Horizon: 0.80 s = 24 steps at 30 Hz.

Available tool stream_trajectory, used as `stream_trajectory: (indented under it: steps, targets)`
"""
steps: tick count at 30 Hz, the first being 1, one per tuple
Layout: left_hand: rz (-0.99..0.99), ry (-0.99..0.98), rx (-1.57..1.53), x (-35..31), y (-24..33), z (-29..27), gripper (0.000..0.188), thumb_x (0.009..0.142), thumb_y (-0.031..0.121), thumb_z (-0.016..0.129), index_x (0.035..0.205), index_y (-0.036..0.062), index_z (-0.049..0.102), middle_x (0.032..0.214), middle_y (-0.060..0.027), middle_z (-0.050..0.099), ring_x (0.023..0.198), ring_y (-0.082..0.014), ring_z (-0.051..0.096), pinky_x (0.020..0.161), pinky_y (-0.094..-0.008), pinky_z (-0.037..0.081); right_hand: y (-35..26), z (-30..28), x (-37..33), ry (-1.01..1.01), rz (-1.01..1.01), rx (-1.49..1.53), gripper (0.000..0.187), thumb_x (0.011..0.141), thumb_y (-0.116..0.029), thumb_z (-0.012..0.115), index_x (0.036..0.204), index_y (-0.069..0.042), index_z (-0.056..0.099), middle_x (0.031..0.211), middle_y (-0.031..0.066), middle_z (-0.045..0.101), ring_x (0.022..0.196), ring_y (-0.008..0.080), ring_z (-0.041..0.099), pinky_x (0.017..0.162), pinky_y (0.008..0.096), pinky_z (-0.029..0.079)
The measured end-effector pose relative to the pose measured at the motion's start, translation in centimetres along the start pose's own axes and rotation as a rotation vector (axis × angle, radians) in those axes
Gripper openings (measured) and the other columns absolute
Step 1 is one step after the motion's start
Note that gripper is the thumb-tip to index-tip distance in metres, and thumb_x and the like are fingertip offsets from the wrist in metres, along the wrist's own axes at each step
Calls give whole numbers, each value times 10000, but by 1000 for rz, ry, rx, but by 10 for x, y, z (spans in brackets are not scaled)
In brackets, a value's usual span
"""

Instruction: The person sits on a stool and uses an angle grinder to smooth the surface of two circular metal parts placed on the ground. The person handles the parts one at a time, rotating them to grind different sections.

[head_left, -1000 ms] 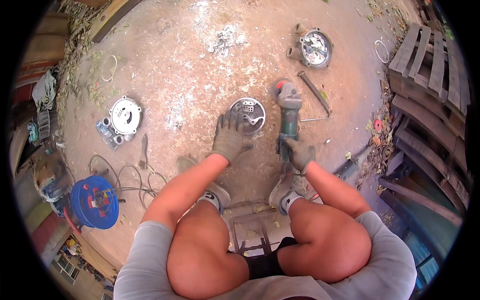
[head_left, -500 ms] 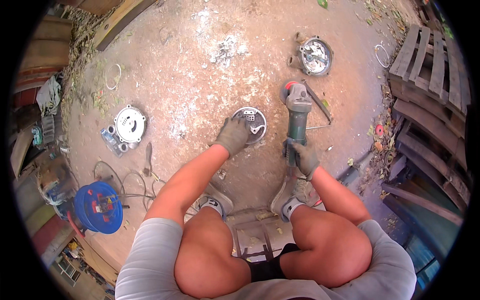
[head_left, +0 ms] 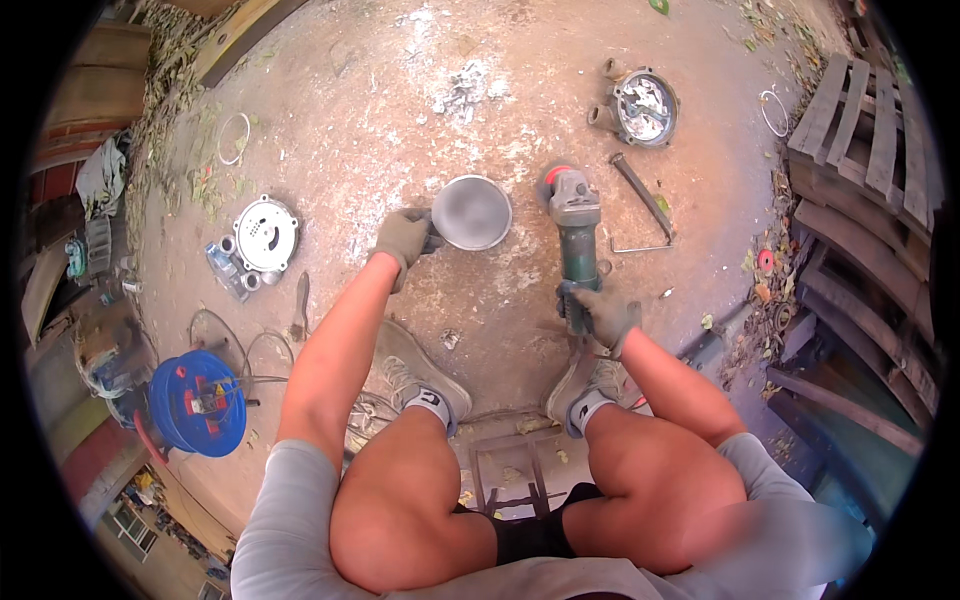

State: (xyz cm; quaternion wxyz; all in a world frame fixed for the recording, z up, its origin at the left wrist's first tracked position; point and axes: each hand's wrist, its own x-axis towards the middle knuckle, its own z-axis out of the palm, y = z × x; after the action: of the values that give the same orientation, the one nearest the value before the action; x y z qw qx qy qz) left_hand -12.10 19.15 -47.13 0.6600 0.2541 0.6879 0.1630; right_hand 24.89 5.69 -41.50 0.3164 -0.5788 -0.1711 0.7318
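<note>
A round grey metal cover [head_left: 472,213] shows a smooth, dished face inside a bright rim. My gloved left hand [head_left: 404,240] is closed on its left edge, and the fingertips are partly hidden by the cover. Close by on the right, a green angle grinder [head_left: 579,250] with a grey head and red disc points away from me. My gloved right hand [head_left: 608,314] is wrapped round its rear handle. Beyond the grinder's head lies a dark metal bar [head_left: 641,188], and a thin bent rod [head_left: 643,248] rests beside it.
A round housing with two pipe stubs [head_left: 640,108] sits at the far right. To the left are a pale perforated plate [head_left: 267,235] and a blue cable reel [head_left: 170,432] with its cord. Wooden pallets [head_left: 850,165] are stacked along the right side. White scraps [head_left: 468,88] lie far ahead.
The round cover has been turned over, from its face with openings to its smooth face, and has shifted left and away. My left hand moved left to its edge. The grinder's head swung slightly left.
</note>
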Motion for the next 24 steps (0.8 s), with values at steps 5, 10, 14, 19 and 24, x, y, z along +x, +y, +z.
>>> stream_trajectory:
  steps: [5, 10, 14, 19, 24]
  targets:
    - [121, 128, -119, -43, -11, 33, 420, 1151, 292, 609, 1354, -66, 696, 1148, -154, 810, 942, -212, 805, 839, -331, 672, 6, 19, 0, -99, 74, -194, 407, 970, -198, 825, 1275, -6, 637, 951, 71, 731, 789, 173, 719, 710, 341, 590]
    - [39, -254, 285, -113, -23, 106, 642, 1067, 555, 692, 1313, -37, 734, 1137, -192, 818, 993, -252, 809, 883, -384, 646, 42, 19, 7, -178, 124, -224, 415, 962, -227, 822, 1276, -10, 661, 958, 95, 761, 796, 194, 743, 713, 365, 597]
    - [190, -147, 450, -78, -55, 138, 705, 1017, 626, 716, 1310, -14, 751, 1121, -226, 813, 987, -274, 806, 908, -381, 618, 53, 20, 14, -133, 41, -562, 373, 975, -242, 803, 1248, -13, 689, 948, 111, 772, 788, 205, 751, 711, 370, 602]
    - [69, -228, 326, -53, -14, 130, 635, 1008, 539, 761, 1254, -47, 757, 1077, -184, 815, 907, -253, 784, 866, -390, 613, 30, 53, 25, -112, 145, -217, 345, 991, -270, 793, 1211, -19, 709, 938, 106, 766, 763, 209, 747, 692, 379, 600]
    - [20, -104, -79, -21, -19, 100, 530, 1002, 450, 797, 1189, -46, 780, 1032, -158, 815, 860, -240, 778, 776, -383, 613, 14, 78, 83, -235, 142, -430, 365, 1041, -276, 724, 1290, -14, 674, 1007, 134, 782, 817, 236, 759, 730, 384, 617]
